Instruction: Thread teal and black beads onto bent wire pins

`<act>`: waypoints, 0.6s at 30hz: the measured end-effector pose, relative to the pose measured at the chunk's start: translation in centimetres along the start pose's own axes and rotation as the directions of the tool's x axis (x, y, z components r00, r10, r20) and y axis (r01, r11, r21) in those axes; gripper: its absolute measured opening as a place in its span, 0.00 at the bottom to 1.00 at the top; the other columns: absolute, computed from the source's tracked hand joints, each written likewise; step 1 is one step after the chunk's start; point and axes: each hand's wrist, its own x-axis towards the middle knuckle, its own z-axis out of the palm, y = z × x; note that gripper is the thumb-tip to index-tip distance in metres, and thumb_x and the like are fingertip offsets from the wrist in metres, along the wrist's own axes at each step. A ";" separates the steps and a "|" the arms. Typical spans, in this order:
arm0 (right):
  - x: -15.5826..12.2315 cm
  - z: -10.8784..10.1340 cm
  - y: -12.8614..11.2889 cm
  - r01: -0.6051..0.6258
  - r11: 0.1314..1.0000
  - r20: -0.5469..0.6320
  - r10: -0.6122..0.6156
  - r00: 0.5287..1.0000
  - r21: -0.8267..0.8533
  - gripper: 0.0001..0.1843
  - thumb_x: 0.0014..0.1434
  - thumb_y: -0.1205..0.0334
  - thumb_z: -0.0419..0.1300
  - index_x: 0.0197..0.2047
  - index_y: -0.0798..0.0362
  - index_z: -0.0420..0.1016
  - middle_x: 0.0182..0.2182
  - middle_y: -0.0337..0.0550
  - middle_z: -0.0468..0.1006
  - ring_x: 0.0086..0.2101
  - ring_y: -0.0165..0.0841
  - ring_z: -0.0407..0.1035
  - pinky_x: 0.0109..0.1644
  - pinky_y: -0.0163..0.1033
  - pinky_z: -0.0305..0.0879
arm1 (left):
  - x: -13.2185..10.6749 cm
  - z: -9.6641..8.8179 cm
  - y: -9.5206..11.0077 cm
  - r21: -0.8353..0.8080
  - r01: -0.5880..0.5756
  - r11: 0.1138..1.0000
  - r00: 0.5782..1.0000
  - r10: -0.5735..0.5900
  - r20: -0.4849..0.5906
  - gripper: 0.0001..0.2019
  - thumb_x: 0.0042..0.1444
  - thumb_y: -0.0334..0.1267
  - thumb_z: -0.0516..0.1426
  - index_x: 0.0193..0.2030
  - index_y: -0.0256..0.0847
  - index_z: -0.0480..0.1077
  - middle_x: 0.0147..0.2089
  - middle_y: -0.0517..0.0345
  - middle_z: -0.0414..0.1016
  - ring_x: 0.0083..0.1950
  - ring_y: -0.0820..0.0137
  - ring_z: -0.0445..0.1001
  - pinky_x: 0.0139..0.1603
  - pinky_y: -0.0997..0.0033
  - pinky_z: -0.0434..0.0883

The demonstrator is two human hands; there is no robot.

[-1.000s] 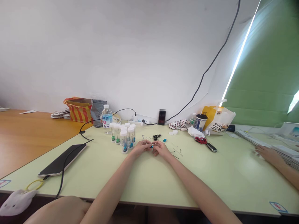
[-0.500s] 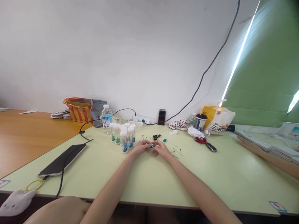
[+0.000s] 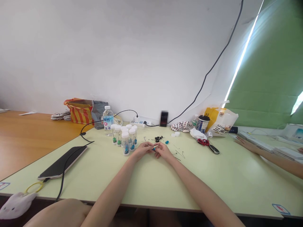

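Both my hands meet low at the middle of the pale green table [image 3: 213,176]. My left hand [image 3: 142,150] and my right hand [image 3: 163,150] pinch a thin wire with a small blue bead [image 3: 154,148] between their fingertips. Left of my left hand stands a group of clear plastic vials with white caps [image 3: 125,143], holding green or blue contents. Just beyond my right hand lie a loose blue bead [image 3: 167,142] and a small heap of black parts [image 3: 158,138]. Several bent thin wires [image 3: 180,153] lie to its right.
Red-handled scissors [image 3: 203,142] and a water bottle [image 3: 108,120] stand on the table, with a black phone [image 3: 62,162] and its cable at left. A co-worker's hand [image 3: 245,144] rests beside stacked papers [image 3: 284,153] at right. Bags and a power strip [image 3: 139,124] line the wall.
The co-worker's hand has slid left along the stacked papers. My hands stay in nearly the same place, still pinching the beaded wire.
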 end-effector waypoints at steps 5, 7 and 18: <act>-0.1 0.1 -0.2 -0.041 0.999 -0.003 0.041 0.999 0.013 0.12 0.47 0.62 0.54 0.38 0.53 0.64 0.23 0.36 0.71 0.18 0.25 0.66 0.19 0.30 0.64 | 0.0 0.0 0.0 -0.003 -0.010 1.000 1.000 0.010 0.005 0.12 0.40 0.39 0.63 0.31 0.35 0.70 0.28 0.57 0.72 0.29 0.73 0.71 0.40 0.68 0.66; -0.2 0.1 -0.4 -0.015 1.000 -0.024 0.016 1.000 0.010 0.14 0.45 0.63 0.56 0.38 0.53 0.65 0.28 0.37 0.71 0.19 0.24 0.67 0.19 0.30 0.64 | 0.0 0.0 0.0 -0.003 -0.007 1.000 1.000 0.007 -0.005 0.12 0.40 0.39 0.63 0.31 0.36 0.70 0.28 0.57 0.72 0.29 0.74 0.71 0.39 0.69 0.66; 0.0 0.0 -0.1 -0.041 0.999 0.005 0.041 0.999 0.009 0.13 0.48 0.61 0.54 0.39 0.53 0.64 0.23 0.36 0.71 0.18 0.25 0.66 0.19 0.30 0.64 | 0.0 0.0 0.0 0.004 -0.009 1.000 1.000 0.009 0.001 0.12 0.40 0.39 0.63 0.31 0.35 0.70 0.27 0.57 0.72 0.29 0.72 0.71 0.40 0.68 0.66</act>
